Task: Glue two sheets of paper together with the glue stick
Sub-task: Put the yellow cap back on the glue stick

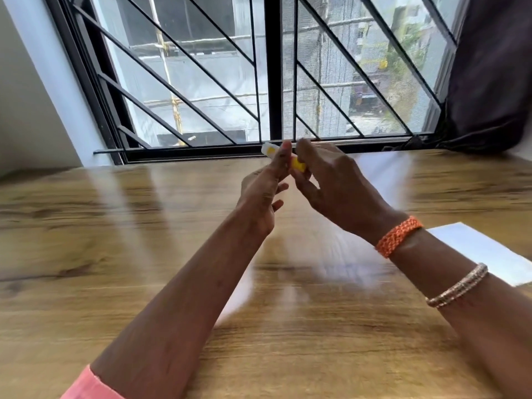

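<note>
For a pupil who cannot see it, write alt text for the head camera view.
Both hands hold a yellow and white glue stick above a wooden table, left hand and right hand gripping opposite ends. A white paper sheet lies at right, before a barred window.

A yellow-and-white glue stick (288, 159) at centre; orange braided wristband (398, 236) at right; pink sleeve (89, 384) lower left; white paper (486, 251) at the right edge; brown wood-grain table (86, 240).

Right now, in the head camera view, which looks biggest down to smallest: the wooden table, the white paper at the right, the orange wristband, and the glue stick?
1. Wooden table, by far the largest.
2. White paper, partly cut off by the frame edge.
3 and 4. Orange wristband and glue stick look alike; fingers hide much of the stick, so I will not rank them.
</note>
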`<state>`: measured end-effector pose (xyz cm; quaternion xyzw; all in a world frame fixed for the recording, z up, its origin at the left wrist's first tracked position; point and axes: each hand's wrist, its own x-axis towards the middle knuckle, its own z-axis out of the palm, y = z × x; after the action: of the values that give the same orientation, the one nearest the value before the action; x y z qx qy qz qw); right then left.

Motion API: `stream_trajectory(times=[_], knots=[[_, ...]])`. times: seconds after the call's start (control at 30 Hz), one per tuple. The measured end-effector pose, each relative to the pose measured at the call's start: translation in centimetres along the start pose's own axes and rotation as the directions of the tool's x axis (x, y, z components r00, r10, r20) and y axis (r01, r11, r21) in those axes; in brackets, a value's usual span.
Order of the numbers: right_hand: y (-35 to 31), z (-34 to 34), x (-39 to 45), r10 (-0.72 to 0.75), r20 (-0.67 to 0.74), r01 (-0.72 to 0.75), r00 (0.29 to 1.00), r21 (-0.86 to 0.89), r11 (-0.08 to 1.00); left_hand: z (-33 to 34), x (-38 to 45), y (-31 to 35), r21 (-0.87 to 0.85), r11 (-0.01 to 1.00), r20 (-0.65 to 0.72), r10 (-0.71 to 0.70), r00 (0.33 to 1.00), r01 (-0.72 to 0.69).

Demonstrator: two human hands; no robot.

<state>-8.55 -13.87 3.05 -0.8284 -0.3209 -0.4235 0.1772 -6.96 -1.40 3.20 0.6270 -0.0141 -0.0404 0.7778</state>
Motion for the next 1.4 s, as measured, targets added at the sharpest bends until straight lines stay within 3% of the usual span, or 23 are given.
stream_trajectory(times=[0.07, 0.13, 0.2, 0.27, 0.33, 0.4, 0.43, 0.5, 0.57, 0.67, 0.77, 0.8, 0.87, 0.9, 0.97, 1.03, 1.07, 1.13, 1.17, 1.2, 1.3, 1.37, 1.4], knots=[[-0.1, 0.2, 0.1, 0.135, -0.040, -0.129, 0.990, 0.120, 0.984, 0.0, 0.0, 0.0, -0.035, 0.999, 0.057, -0.006, 0.998, 0.007], [-0.6, 0.0, 0.6, 0.427, -0.046, -0.373, 0.903, 0.408, 0.833, 0.1, 0.1, 0.2, -0.093, 0.996, 0.117, 0.017, 0.993, -0.006], [-0.9, -0.5, 1.3, 0.640, 0.148, -0.516, 0.754, 0.736, 0.439, 0.2, 0.1, 0.5, -0.162, 0.987, 0.179, 0.038, 0.983, -0.009], [-0.8, -1.0, 1.5, 0.623, 0.424, -0.532, 0.657, 0.847, -0.016, 0.3, 0.0, 0.6, -0.202, 0.979, 0.241, 0.058, 0.969, -0.008], [-0.7, -1.3, 1.4, 0.556, 0.546, -0.525, 0.627, 0.823, -0.216, 0.4, -0.1, 0.6, -0.209, 0.978, 0.228, 0.069, 0.971, -0.020], [-0.8, -0.8, 1.3, 0.589, 0.490, -0.540, 0.643, 0.835, -0.104, 0.4, 0.0, 0.4, -0.160, 0.986, 0.168, 0.078, 0.983, -0.051], [-0.8, -0.5, 1.0, 0.619, 0.357, -0.550, 0.699, 0.822, 0.147, 0.4, 0.0, 0.3, -0.130, 0.990, 0.142, 0.070, 0.987, -0.051], [-0.5, -0.1, 0.4, 0.438, 0.012, -0.393, 0.899, 0.461, 0.795, 0.2, 0.1, 0.1, -0.105, 0.994, 0.101, 0.035, 0.994, -0.024], [-0.2, 0.1, 0.1, 0.143, -0.074, -0.133, 0.987, 0.127, 0.983, 0.2, 0.1, 0.0, -0.113, 0.994, 0.077, 0.006, 0.997, 0.003], [0.0, 0.1, 0.1, 0.027, -0.083, -0.025, 0.996, 0.019, 1.000, 0.3, -0.2, 0.0, -0.123, 0.992, 0.049, -0.008, 0.999, 0.014], [-0.3, 0.2, 0.2, 0.235, -0.082, -0.213, 0.968, 0.218, 0.952, 0.5, -0.1, 0.0, -0.169, 0.986, 0.083, 0.007, 0.996, 0.008], [-0.6, 0.1, 0.4, 0.400, -0.032, -0.351, 0.916, 0.421, 0.837, 0.5, -0.1, 0.1, -0.200, 0.980, 0.118, 0.023, 0.993, 0.001], [-1.3, -0.4, 1.2, 0.636, 0.266, -0.520, 0.724, 0.817, 0.250, 0.4, -0.2, 0.6, -0.272, 0.962, 0.182, 0.062, 0.981, -0.010], [-1.3, -0.6, 1.4, 0.632, 0.427, -0.518, 0.646, 0.854, -0.048, 0.4, -0.2, 0.8, -0.294, 0.956, 0.206, 0.078, 0.975, -0.015], [-1.1, -0.8, 1.4, 0.585, 0.560, -0.494, 0.587, 0.820, -0.289, 0.3, -0.3, 1.0, -0.301, 0.953, 0.220, 0.096, 0.971, -0.026], [-1.1, -0.6, 1.4, 0.601, 0.508, -0.490, 0.617, 0.845, -0.212, 0.2, -0.2, 0.8, -0.262, 0.963, 0.167, 0.109, 0.980, -0.063], [-1.2, -0.5, 1.3, 0.629, 0.393, -0.495, 0.671, 0.869, -0.014, 0.3, -0.1, 0.8, -0.226, 0.971, 0.111, 0.107, 0.988, -0.080], [-0.7, 0.1, 0.6, 0.484, 0.004, -0.378, 0.875, 0.629, 0.679, 0.4, -0.2, 0.6, -0.131, 0.988, -0.030, 0.084, 0.996, -0.087], [-0.4, 0.4, 0.4, 0.283, -0.096, -0.230, 0.954, 0.371, 0.900, 0.5, -0.3, 0.5, -0.096, 0.992, -0.084, 0.069, 0.994, -0.077], [-0.1, 0.6, 0.2, 0.106, -0.118, -0.084, 0.987, 0.174, 0.981, 0.6, -0.5, 0.3, -0.087, 0.994, -0.116, 0.053, 0.992, -0.063], [-0.2, 0.7, 0.0, 0.044, -0.121, -0.033, 0.992, 0.096, 0.995, 0.6, -0.6, 0.1, -0.117, 0.992, -0.100, 0.025, 0.995, -0.036], [-0.6, 0.4, 0.5, 0.362, -0.098, -0.293, 0.927, 0.410, 0.864, 0.6, -0.4, 0.1, -0.151, 0.988, -0.018, 0.027, 0.999, -0.029], [-0.8, 0.2, 0.9, 0.532, -0.010, -0.413, 0.847, 0.617, 0.669, 0.6, -0.3, 0.3, -0.177, 0.984, 0.016, 0.028, 0.999, -0.024]])
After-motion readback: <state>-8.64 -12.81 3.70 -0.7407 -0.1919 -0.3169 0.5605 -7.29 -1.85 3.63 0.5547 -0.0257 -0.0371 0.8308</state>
